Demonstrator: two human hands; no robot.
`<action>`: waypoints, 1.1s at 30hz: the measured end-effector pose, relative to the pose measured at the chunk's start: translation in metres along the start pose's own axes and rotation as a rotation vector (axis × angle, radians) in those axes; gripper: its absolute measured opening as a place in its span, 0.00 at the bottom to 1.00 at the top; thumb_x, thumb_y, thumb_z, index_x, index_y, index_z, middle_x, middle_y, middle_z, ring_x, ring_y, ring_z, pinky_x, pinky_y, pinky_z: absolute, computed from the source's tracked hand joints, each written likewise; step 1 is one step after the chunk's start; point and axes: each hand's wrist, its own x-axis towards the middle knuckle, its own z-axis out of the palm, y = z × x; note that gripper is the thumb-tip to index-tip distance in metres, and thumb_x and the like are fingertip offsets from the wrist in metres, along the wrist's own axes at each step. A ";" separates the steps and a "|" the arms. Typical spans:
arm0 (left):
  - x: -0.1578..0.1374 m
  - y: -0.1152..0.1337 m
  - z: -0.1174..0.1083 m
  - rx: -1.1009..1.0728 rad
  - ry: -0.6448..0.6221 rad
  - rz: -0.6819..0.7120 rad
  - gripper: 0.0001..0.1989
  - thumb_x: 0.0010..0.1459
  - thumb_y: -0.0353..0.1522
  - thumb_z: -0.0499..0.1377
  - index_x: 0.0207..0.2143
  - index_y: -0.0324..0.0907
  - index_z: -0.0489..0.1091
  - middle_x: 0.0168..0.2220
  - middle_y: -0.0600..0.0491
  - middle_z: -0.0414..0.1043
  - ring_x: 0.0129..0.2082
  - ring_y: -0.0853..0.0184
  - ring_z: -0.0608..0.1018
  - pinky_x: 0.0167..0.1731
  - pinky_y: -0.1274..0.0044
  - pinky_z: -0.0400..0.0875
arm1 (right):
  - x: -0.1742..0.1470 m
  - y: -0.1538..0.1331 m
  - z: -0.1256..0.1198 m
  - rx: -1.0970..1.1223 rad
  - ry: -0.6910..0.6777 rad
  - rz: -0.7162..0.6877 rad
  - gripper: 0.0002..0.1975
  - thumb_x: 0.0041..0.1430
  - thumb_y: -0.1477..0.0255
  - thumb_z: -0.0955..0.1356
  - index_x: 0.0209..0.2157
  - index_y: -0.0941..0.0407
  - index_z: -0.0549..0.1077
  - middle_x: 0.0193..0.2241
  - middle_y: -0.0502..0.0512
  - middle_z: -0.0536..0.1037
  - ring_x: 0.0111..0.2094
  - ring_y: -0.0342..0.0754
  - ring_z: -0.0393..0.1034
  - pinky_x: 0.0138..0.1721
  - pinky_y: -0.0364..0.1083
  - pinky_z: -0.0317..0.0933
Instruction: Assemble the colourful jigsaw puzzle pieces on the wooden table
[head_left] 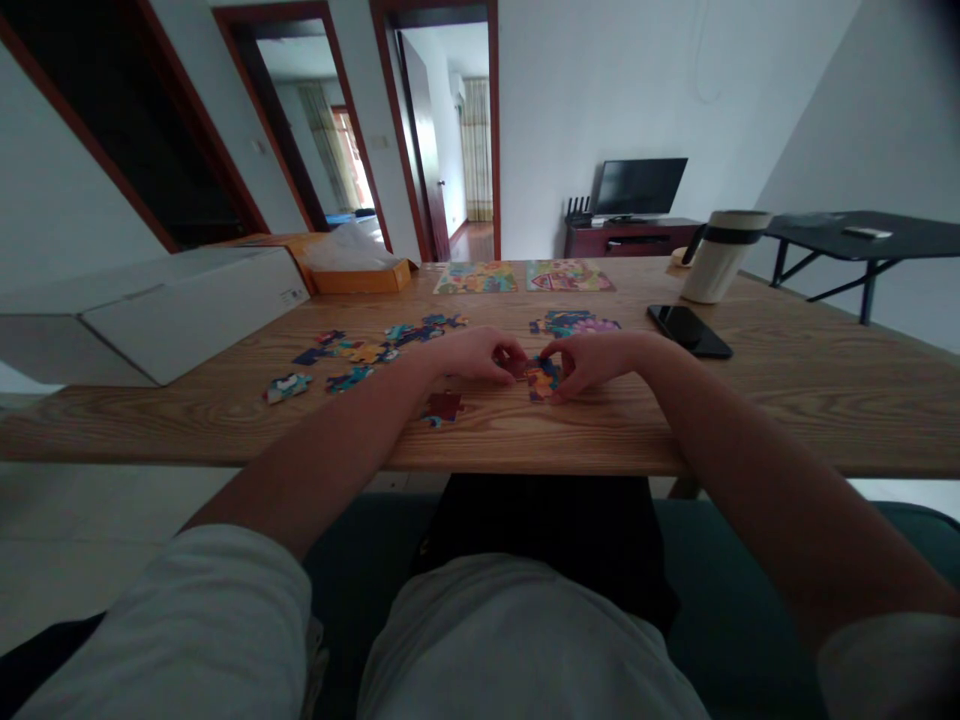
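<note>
Our right hand [596, 362] holds an orange-and-blue jigsaw section [541, 381] between thumb and fingers, at the near middle of the wood-grain table [810, 415]. Our left hand [480, 355] is just beside it on the left, its thumb and index finger held narrow at the section's left side; we cannot tell whether they grip a piece there. Nearer us, below the left hand, lies a red-brown jigsaw piece [445, 405]. To the left we see a spread of mostly blue and yellow jigsaw pieces [360, 351], and beyond our right hand a partly joined blue-and-pink patch [574, 323]. Farther off, 2 colorful picture sheets [475, 278] lie side by side. On the right, a black smartphone [688, 330] lies near a cream travel mug [716, 262].
</note>
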 end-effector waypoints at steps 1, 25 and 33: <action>0.000 0.000 0.001 0.018 0.007 0.011 0.22 0.56 0.34 0.64 0.53 0.43 0.76 0.46 0.51 0.81 0.43 0.65 0.80 0.45 0.76 0.71 | 0.000 0.000 0.000 -0.001 0.001 0.002 0.52 0.40 0.39 0.73 0.64 0.51 0.68 0.46 0.59 0.81 0.46 0.64 0.76 0.44 0.54 0.66; -0.003 0.014 0.005 0.238 0.010 0.165 0.18 0.62 0.31 0.57 0.51 0.47 0.80 0.53 0.52 0.78 0.50 0.64 0.78 0.54 0.76 0.66 | -0.003 -0.004 -0.002 -0.004 -0.010 -0.013 0.49 0.41 0.39 0.72 0.62 0.49 0.69 0.45 0.58 0.82 0.45 0.63 0.77 0.42 0.52 0.66; -0.023 0.001 -0.030 0.218 0.168 -0.127 0.26 0.62 0.42 0.60 0.59 0.41 0.73 0.51 0.46 0.79 0.45 0.62 0.79 0.46 0.75 0.69 | 0.003 0.003 0.000 -0.007 -0.018 -0.015 0.49 0.41 0.38 0.72 0.62 0.48 0.70 0.44 0.57 0.82 0.43 0.61 0.77 0.41 0.52 0.66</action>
